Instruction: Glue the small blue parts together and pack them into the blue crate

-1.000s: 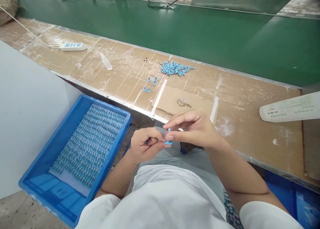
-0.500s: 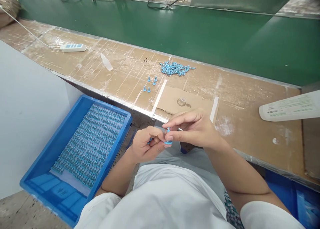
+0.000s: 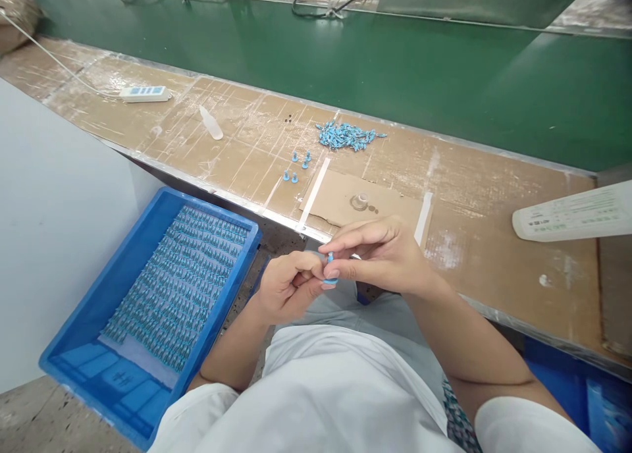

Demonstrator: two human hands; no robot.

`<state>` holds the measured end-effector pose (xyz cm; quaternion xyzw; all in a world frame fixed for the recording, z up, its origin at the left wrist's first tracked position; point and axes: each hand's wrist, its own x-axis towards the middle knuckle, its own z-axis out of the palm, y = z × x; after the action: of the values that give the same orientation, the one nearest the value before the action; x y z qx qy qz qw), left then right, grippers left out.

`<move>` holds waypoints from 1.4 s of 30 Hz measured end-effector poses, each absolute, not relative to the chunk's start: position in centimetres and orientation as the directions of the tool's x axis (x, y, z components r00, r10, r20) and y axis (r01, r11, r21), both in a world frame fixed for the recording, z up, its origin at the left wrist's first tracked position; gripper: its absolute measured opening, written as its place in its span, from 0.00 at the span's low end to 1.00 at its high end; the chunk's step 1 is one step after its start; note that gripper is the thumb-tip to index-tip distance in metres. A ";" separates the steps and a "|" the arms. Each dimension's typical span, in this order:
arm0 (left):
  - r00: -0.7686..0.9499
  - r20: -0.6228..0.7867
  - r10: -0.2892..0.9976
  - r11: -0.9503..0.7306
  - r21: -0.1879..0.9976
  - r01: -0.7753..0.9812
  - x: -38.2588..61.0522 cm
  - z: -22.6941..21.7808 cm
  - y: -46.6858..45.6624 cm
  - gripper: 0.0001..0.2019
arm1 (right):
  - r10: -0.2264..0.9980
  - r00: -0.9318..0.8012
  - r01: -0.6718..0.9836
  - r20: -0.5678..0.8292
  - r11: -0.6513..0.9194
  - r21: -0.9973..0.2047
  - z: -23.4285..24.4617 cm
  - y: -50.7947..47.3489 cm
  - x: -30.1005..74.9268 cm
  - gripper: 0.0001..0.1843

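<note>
Between my two hands, in front of my lap, is a small blue piece with a round flared base [image 3: 330,280] and a narrow stem. My left hand [image 3: 292,283] is closed, its thumb and forefinger pinching the piece low down. The thumb and fingers of my right hand [image 3: 378,254] close on the stem from the other side. My fingers hide part of the piece. Beyond my hands, a cardboard sheet [image 3: 336,193] lies taped to the bench, with a small clear cap [image 3: 361,200] on it. Several similar blue pieces [image 3: 295,177] stand upright left of the sheet.
A pile of small blue parts [image 3: 348,137] lies at the back of the bench. Left of it are a dropper bottle [image 3: 211,124] and a power strip [image 3: 145,95]. A large white bottle [image 3: 567,213] lies at right. Below left, a blue crate [image 3: 254,236] holds rows of blue pieces.
Both hands keep their pinch on the blue piece, which has shifted very slightly left and up. A bit of blue seen inside my left hand before is now hidden.
</note>
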<state>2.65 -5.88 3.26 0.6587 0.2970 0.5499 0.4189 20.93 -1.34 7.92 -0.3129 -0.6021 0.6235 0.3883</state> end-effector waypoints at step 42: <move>0.002 -0.506 0.862 0.206 0.347 -0.915 1.3 -1.3 -1.8 0.11 | 0.602 -0.663 0.315 0.445 0.764 -0.563 -1.7 -0.4 14.2 0.15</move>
<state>1.26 -1.81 -1.31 -0.0408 0.3219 0.6289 0.7065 14.15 -0.39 -1.73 -0.2594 -0.8837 0.2250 0.3180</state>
